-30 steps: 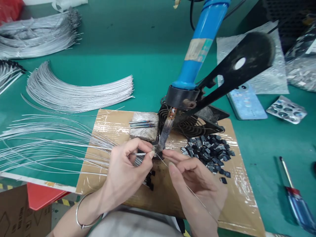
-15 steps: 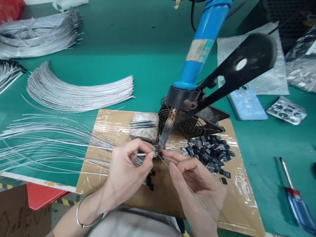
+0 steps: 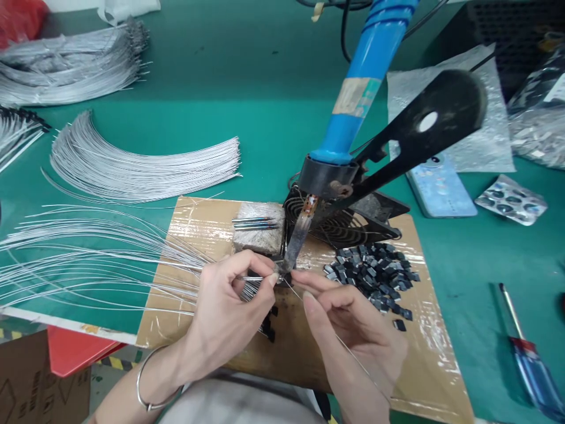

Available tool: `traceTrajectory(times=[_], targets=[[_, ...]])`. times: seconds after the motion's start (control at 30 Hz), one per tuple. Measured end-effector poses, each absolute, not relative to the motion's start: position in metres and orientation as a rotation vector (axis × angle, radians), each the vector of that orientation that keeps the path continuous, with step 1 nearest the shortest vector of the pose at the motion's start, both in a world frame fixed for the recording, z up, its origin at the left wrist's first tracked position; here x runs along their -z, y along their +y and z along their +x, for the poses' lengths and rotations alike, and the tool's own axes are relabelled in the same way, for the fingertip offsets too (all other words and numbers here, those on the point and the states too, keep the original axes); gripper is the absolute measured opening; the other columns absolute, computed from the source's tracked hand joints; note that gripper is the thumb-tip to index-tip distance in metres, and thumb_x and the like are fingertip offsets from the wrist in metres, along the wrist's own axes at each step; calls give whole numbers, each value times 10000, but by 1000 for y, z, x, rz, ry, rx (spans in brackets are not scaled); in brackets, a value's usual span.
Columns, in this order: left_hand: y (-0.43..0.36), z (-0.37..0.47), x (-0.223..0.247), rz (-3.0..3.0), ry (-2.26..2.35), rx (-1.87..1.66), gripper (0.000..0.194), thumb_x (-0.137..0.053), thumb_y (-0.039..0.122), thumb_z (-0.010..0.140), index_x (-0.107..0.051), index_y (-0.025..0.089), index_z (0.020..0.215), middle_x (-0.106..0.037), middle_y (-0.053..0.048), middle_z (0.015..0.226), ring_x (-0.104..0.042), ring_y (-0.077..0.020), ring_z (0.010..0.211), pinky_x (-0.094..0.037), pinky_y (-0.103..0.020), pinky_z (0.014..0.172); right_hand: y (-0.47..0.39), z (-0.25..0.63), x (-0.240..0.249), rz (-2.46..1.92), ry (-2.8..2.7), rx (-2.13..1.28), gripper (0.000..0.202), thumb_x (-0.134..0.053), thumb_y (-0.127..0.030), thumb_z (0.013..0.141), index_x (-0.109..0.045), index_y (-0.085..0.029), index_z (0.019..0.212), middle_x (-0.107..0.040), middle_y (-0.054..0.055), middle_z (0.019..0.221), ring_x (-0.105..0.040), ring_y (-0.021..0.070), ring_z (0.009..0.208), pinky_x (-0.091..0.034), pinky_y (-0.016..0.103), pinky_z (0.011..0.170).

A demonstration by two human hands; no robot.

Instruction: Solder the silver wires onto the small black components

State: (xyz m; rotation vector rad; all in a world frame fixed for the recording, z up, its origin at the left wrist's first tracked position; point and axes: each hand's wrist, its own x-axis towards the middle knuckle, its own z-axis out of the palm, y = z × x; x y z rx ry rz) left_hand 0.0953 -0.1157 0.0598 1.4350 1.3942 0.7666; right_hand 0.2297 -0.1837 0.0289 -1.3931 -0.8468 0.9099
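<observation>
Thumb and index finger of my left hand (image 3: 229, 309) pinch the end of a thin grey wire (image 3: 253, 277), just left of the soldering iron's tip. My right hand (image 3: 357, 335) is closed round a strand of solder wire (image 3: 355, 357), whose end reaches up to the same spot. The blue-handled soldering iron (image 3: 348, 115) sits in a black holder and points down between my fingertips. What lies right under the tip is too small to make out. Several black-ended wires (image 3: 268, 327) lie beneath my left hand.
A pile of small black connectors (image 3: 375, 274) lies on the cardboard (image 3: 424, 353), near a black fan (image 3: 344, 229). Loose wires (image 3: 110, 235) and a curved wire bundle (image 3: 141, 159) spread leftward. At right are a phone (image 3: 441, 185) and a screwdriver (image 3: 529, 365).
The view has shifted very slightly. Both hands keep almost the same pose at the iron's tip, with wire and solder still held there.
</observation>
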Motion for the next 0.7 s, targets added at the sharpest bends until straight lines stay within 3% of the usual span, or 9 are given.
traceTrajectory(times=[0.13,0.33,0.5,0.7], targets=[[-116,95,-60,1452,1387,-775,119,-651,185,819,-683,177,705,-759,-55,793,-598,-146,620,-379,-263,507,-183,231,-26,-1374,-907,-876,197,-724,-170,916,-637,-225,747,-817,89,1063,-797,227,989,-661,351,894],[-116,93,-59,1445,1366,-778,121,-649,180,832,-684,173,717,-757,-58,804,-607,-152,645,-406,-265,536,-184,230,-26,-1386,-912,-863,191,-738,-161,906,-653,-229,749,-821,60,1071,-798,191,973,-644,282,889],[-117,94,-59,1482,1376,-774,133,-645,176,832,-676,176,703,-751,-47,789,-536,-122,570,-339,-260,483,-186,231,-29,-1408,-917,-861,215,-702,-181,939,-627,-218,741,-823,88,1079,-795,207,996,-635,308,904],[-115,95,-60,1441,1385,-765,119,-650,192,824,-678,180,709,-768,-68,825,-664,-177,697,-447,-270,550,-186,230,-31,-1442,-904,-872,214,-706,-186,934,-627,-231,740,-822,57,1085,-787,187,1012,-609,286,912]])
